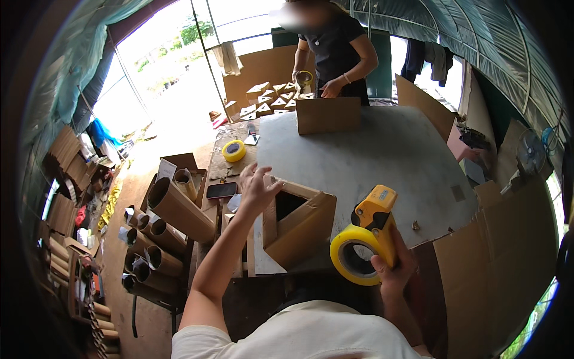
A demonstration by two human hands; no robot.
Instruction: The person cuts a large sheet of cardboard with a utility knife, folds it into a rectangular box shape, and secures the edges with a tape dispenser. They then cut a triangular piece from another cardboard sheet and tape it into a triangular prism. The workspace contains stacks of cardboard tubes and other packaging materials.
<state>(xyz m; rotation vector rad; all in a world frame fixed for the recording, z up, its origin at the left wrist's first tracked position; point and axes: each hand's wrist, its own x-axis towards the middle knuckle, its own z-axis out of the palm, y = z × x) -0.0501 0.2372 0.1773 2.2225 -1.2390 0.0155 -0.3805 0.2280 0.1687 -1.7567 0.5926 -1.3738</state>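
A brown triangular cardboard box (305, 239) stands at the near left edge of the grey-white tabletop (365, 161). A dark opening shows in its upper side. My left hand (258, 192) is open beside the box's upper left corner, fingers bent and apart; whether the fingertips touch the cardboard I cannot tell. In my right hand (396, 266) is a yellow tape dispenser (375, 206) loaded with a wide yellow roll of tape (341, 256). It is held up to the right of the box, apart from it.
Across the table a co-worker (338, 45) holds a tape roll behind a cardboard box (329, 116). Several triangular boxes (263, 109) are piled beyond. Another yellow tape roll (234, 151) and a phone (222, 191) lie at left, above cardboard tubes (179, 206). A fan (530, 151) stands right.
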